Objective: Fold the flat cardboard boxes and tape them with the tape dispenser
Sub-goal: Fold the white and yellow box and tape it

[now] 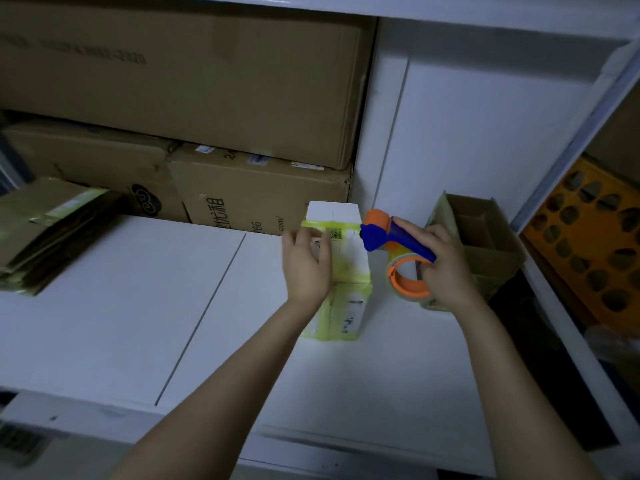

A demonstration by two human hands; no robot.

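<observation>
Centre of the table [121, 306], the small white box [346, 244] stands folded, yellow tape banding its top and sides. The left hand [306, 268] lies on it, fingers straight, pressing it steady. Just beside it on the right, the right hand [446, 268] curls tight round the blue handle of the dispenser [391, 237], its nose touching the box's upper edge. Behind that hand sits an open carton [485, 244], its inside too dim to tell the contents. Far left, the flat stack [45, 233] waits; big cartons [207, 81] are piled at the back.
</observation>
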